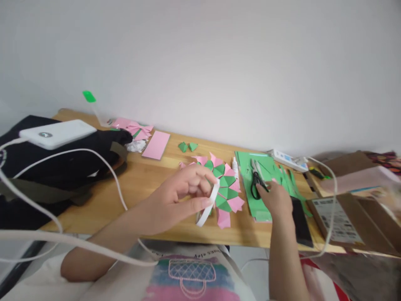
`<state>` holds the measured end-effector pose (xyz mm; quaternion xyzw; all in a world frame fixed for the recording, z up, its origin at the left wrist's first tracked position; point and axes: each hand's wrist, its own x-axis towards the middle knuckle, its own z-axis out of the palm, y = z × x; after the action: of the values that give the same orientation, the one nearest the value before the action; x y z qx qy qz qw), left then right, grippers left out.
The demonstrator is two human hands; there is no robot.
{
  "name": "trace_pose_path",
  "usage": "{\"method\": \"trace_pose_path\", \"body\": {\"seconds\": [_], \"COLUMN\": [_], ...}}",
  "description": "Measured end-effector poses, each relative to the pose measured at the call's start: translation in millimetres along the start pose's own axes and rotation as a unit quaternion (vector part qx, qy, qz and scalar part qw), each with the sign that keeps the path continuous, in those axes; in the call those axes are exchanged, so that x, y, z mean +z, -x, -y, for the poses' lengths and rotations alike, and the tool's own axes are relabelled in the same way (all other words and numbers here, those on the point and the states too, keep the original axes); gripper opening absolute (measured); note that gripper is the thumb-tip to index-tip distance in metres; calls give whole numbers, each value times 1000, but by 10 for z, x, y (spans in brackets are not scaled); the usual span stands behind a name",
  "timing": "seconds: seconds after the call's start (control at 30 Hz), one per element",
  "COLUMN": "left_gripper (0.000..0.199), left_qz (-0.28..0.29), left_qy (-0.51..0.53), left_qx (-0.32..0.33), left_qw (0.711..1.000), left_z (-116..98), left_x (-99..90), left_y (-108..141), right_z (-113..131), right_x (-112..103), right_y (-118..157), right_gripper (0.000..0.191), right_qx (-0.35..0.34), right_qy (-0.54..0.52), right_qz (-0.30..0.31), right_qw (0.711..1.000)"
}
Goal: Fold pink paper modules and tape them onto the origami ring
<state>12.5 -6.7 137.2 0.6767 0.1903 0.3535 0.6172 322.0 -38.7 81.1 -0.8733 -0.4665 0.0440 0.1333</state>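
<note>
Right now, a narrow white band (207, 205) sits in my left hand (175, 198), raised above the counter (138, 184) and overlapping my view of the folded paper piece. Its long axis slants, upper end leaning away from me and to the right, lower end dropping toward my body and to the left; it looks smooth, thin and slightly curved. I pinch it between thumb and forefinger, the other fingers curled.

Behind it lies the folded paper piece (223, 193), crisp green facets fringed with pointed pink tabs. A small white bottle (234, 166) stands just beyond its right side. My right hand (277, 200) is at the black-handled scissors (256, 179), fingers bent down over the loops; whether they grip, I cannot tell. The scissors' blades point toward the wall, across flat green sheets (242, 161).

Farther out are two small green folded pieces (182, 146), a flat pink rectangle (156, 145) and, at far right, a brown cardboard box (372, 221). The counter is pale, grained wood.
</note>
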Motion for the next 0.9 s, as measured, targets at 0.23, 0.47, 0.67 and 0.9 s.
{"method": "trace_pose_path", "body": {"seconds": [0.23, 0.47, 0.67, 0.9], "left_gripper": [18, 20, 22, 33], "left_qz": [-14, -32, -28, -11], "left_qy": [49, 37, 81, 98], "left_qx": [-113, -148, -196, -188], "left_qw": [992, 988, 977, 977], "left_z": [-24, 19, -33, -168], "left_x": [0, -132, -234, -272], "left_y": [-422, -716, -799, -870], "right_z": [-395, -539, -429, 133], "right_x": [314, 133, -168, -248], "right_y": [-270, -346, 26, 443], "right_gripper": [29, 28, 60, 73], "right_qx": [117, 134, 46, -91], "right_qy": [27, -149, -443, -711], "right_qz": [117, 125, 130, 295], "right_qw": [986, 972, 886, 632]}}
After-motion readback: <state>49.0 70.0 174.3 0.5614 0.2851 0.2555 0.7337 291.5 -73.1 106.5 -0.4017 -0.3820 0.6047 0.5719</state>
